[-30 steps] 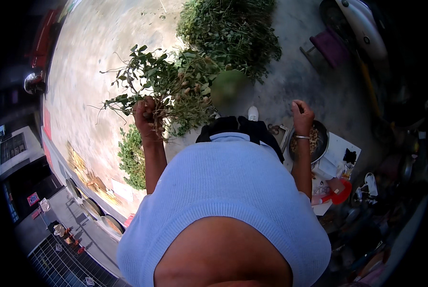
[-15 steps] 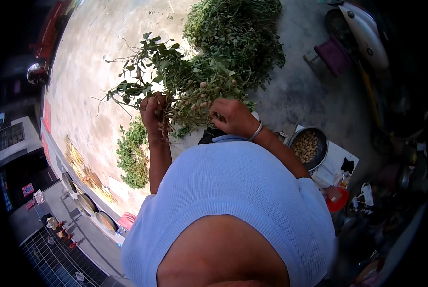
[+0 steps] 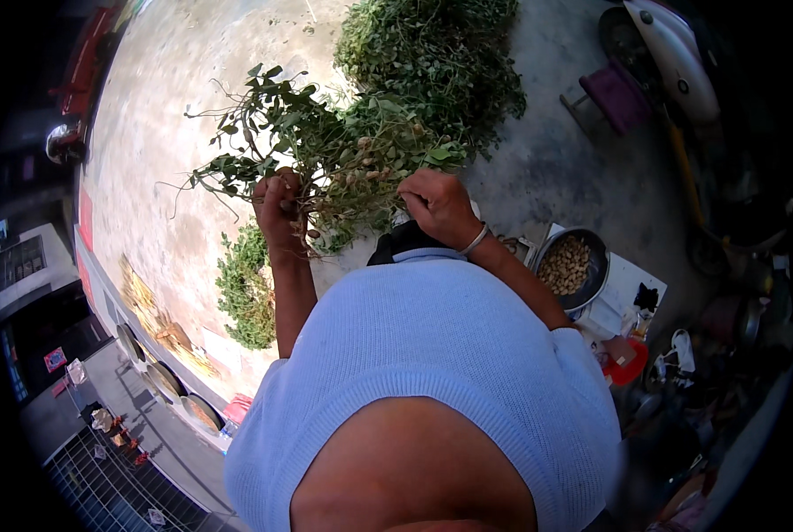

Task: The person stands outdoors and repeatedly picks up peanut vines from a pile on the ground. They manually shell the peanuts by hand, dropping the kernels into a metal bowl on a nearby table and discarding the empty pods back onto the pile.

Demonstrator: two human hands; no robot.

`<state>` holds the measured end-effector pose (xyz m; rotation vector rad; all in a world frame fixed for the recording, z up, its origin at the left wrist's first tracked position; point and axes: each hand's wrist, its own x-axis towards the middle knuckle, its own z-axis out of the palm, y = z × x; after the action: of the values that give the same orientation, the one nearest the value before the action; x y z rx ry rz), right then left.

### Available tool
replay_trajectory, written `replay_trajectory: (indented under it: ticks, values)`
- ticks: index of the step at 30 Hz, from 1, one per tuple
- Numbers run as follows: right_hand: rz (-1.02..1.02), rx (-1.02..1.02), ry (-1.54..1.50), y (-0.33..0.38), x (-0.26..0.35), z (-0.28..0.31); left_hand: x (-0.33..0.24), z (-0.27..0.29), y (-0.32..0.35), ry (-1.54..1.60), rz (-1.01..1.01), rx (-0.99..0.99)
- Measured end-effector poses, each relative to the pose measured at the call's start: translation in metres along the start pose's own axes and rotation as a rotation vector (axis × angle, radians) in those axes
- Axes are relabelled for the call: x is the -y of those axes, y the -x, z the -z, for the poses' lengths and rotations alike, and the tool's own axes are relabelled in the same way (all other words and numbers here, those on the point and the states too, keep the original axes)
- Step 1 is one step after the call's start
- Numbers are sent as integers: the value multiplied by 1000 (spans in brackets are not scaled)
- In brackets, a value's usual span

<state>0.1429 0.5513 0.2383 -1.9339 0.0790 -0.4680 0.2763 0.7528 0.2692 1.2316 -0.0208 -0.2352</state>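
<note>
A leafy peanut plant (image 3: 281, 133) is gripped by its stems near the roots in my left hand (image 3: 281, 213), whose fingers are wrapped round it. Pale peanut pods (image 3: 367, 158) hang among the thin roots and stems to the right of that hand. My right hand (image 3: 441, 206), with a bangle on its wrist, is closed at the right edge of the plant. What its curled fingers hold, if anything, is hidden. A dark round pan (image 3: 599, 270) of picked peanuts (image 3: 563, 265) stands to the right of my right forearm.
A large heap of green peanut plants (image 3: 427, 62) lies ahead on the concrete floor, and a smaller pile (image 3: 246, 288) lies left of my forearm. At the right are a purple-topped stool (image 3: 616, 96), a parked scooter (image 3: 676, 58) and a red basin (image 3: 627, 363).
My right hand has shifted slightly to the right and up, away from the pods, and its fingers have curled tighter. My left hand still holds the plant, almost unmoved.
</note>
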Motion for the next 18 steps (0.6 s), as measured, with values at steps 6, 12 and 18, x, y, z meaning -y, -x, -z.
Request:
replay_trajectory:
  ticks: [6,12,18]
  values:
    - [-326,34,-391,4,-13,0,-6,-4,3,1,-17,126]
    - [-191,-3,-448,-23,-17,15,-5,2,-4,23,-58,294]
    - [163,329,105,-61,-3,13,-11,-9,1,-60,-25,304]
